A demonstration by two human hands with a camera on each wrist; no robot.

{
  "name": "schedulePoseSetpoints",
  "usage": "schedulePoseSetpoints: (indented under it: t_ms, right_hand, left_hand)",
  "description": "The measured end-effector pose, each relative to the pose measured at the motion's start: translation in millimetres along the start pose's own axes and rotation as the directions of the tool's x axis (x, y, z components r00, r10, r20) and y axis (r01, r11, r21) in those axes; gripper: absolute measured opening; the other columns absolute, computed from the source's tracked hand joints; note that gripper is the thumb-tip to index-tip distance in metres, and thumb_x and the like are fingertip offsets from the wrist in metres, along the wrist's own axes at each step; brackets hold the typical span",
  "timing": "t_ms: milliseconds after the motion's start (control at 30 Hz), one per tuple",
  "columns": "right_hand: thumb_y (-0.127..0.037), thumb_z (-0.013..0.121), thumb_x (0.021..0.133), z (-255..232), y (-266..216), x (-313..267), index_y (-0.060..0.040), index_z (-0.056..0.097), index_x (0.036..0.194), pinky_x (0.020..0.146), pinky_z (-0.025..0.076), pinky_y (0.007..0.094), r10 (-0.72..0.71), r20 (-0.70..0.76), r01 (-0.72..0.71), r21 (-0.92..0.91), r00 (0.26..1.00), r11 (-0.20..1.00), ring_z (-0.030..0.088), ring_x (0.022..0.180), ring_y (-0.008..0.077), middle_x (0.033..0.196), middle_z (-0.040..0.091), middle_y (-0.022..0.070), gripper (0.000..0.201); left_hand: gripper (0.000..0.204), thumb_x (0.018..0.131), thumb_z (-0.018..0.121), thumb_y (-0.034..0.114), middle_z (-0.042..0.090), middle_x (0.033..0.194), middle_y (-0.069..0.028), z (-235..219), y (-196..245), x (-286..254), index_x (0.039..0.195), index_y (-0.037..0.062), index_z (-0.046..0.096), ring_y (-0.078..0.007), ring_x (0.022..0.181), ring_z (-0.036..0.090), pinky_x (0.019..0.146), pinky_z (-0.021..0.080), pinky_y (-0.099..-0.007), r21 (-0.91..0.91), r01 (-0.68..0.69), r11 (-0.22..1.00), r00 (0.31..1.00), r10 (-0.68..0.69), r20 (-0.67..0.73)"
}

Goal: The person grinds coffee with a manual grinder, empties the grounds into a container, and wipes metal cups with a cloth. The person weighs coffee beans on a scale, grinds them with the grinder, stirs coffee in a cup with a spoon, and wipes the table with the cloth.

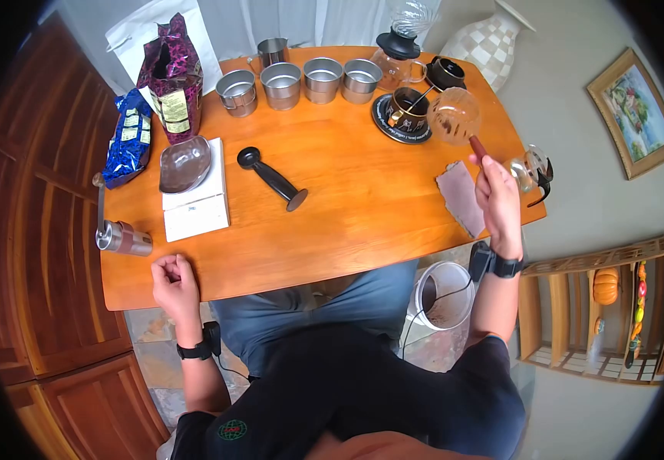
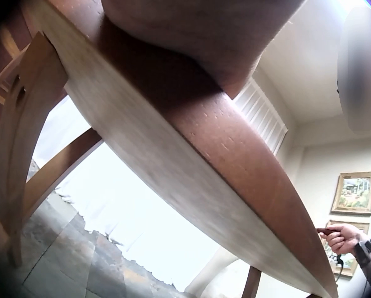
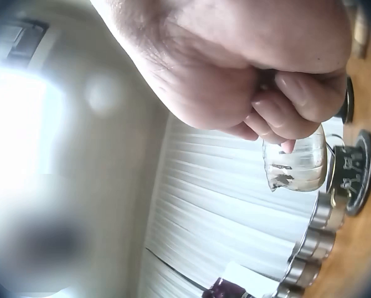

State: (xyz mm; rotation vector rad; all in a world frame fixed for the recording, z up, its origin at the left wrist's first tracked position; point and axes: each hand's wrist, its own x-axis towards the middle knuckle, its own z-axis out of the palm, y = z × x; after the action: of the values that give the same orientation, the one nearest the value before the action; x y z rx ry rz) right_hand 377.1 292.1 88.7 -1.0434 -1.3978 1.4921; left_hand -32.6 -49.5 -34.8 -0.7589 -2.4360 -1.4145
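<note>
My right hand grips the reddish-brown handle of a clear glass vessel, held up at the table's right side. Dark residue clings to the vessel's glass in the right wrist view. Just left of it, a dark patterned cup with a thin stick in it stands on a round black saucer. A pinkish-grey cloth lies beside the right hand. My left hand rests at the table's front left edge, fingers loosely curled, holding nothing, near a hand grinder.
Several metal cups line the back, beside a glass server with a dripper. Coffee bags and a white scale bearing a dish stand left. A black scoop lies mid-table; a glass pot stands right. A bucket is below.
</note>
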Motion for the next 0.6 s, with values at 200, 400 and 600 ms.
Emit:
schedulePoseSetpoints:
  t_ms: [200,400,600]
  right_hand:
    - [-0.030,0.056,0.104,-8.4,-10.9,54.3,-0.0027,0.065,0.110,0.048,0.025,0.0193,-0.088,-0.098,0.056,-0.289,0.991,0.956,0.034,0.053,0.0009,0.066,0.042,-0.0105,0.029]
    - [-0.029,0.055,0.105,-4.8,3.0,85.7,-0.0016,0.063,0.111,0.048,0.027,0.0202,-0.092,-0.065,0.060,-0.382,0.994,0.922,0.035,0.053,0.0020,0.065,0.041,-0.0093,0.030]
    - [-0.029,0.056,0.104,5.5,6.9,87.2,-0.0002,0.065,0.112,0.053,0.032,0.0213,-0.103,-0.086,0.057,-0.422,0.991,0.905,0.040,0.061,0.0022,0.072,0.048,-0.0080,0.032]
  left_hand:
    - [0.011,0.093,0.070,0.011,0.051,0.062,0.0028,-2.6,1.3,0.5,0.092,0.0039,0.062,-0.0057,0.057,0.046,0.055,0.042,-0.0229,-0.027,0.012,1.000,1.000,-0.012,-0.010]
    - [0.011,0.090,0.072,0.011,0.052,0.061,-0.0009,-4.6,8.0,1.8,0.089,0.0055,0.063,-0.0107,0.054,0.049,0.054,0.044,-0.0260,0.043,-0.010,0.999,1.000,0.011,-0.022]
    - [0.011,0.090,0.072,0.011,0.052,0.061,-0.0009,-4.3,3.9,2.3,0.088,0.0057,0.062,-0.0106,0.054,0.050,0.055,0.044,-0.0263,0.043,-0.030,0.999,0.999,0.031,-0.028]
